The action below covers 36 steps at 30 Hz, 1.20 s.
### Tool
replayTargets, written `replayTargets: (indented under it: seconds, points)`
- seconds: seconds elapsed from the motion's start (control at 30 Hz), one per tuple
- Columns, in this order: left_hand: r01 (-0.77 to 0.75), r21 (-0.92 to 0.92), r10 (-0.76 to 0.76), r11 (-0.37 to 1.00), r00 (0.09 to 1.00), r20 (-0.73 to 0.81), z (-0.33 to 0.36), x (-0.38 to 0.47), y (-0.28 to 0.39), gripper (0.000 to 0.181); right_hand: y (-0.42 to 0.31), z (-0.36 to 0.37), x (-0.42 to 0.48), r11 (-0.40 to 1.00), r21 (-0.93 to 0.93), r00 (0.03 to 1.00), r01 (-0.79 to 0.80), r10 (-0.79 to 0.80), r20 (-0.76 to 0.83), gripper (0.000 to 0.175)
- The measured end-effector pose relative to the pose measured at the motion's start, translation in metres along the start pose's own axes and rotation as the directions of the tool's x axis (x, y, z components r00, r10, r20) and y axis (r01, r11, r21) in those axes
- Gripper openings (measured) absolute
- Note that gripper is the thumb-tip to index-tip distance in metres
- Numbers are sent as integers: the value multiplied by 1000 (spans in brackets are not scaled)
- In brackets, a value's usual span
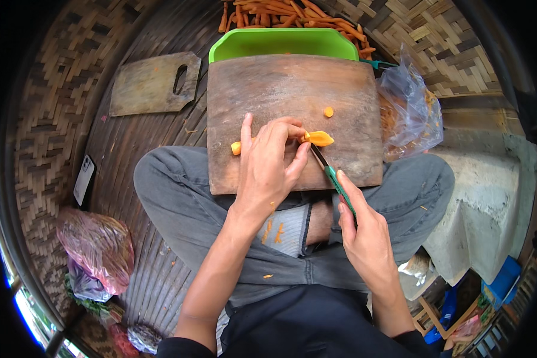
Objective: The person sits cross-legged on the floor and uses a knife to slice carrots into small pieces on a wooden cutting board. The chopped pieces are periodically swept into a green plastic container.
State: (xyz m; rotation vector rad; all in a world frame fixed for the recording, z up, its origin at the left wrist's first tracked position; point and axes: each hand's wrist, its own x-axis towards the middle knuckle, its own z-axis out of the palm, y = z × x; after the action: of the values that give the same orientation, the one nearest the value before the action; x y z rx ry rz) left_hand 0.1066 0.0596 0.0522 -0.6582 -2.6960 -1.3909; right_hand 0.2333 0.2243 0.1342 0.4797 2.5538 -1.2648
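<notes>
My left hand point(270, 156) holds a peeled carrot point(236, 148) lying across a thick wooden cutting board point(273, 89). The middle of the carrot is hidden under my fingers. At its right end, near my left fingertips, there is a pale, petal-like cut piece point(321, 138); whether it is still attached, I cannot tell. My right hand point(367, 228) grips a green-handled knife point(338, 181), its narrow dark blade pointing up and left to the carrot beside my left thumb. A short carrot piece point(328, 112) sits apart on the board's right side.
Beyond the board is a bright green plastic tub point(282, 40), with a pile of carrots point(291, 11) behind it. A second cutting board point(150, 85) and a phone point(85, 179) lie left. Plastic bags point(411, 107) stand right, others point(96, 250) lower left. Crossed legs point(174, 179) flank the board.
</notes>
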Motion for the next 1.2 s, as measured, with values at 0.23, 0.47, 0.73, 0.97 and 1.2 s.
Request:
replayTargets:
  seconds: [0.23, 0.47, 0.73, 0.97, 1.2]
  points:
    - [-106, 264, 81, 959, 991, 104, -11, 6, 6, 29, 15, 0, -5, 931, 342, 987, -123, 149, -51, 53]
    - [-123, 454, 89, 883, 991, 96, -19, -1, 9, 31, 22, 18, 0, 981, 112, 978, 157, -138, -159, 58]
    - [-92, 372, 94, 924, 995, 13, -12, -8, 4, 20, 15, 26, 6, 984, -73, 977, 165, -174, -126, 63]
    - [-61, 330, 68, 942, 998, -9, -10, -8, 3, 15, 14, 22, 8, 977, -115, 974, 181, -194, -114, 64]
    - [-88, 322, 95, 943, 995, -7, -9, -8, -2, 15, 3, 15, 15, 989, -100, 993, 111, -114, -29, 57]
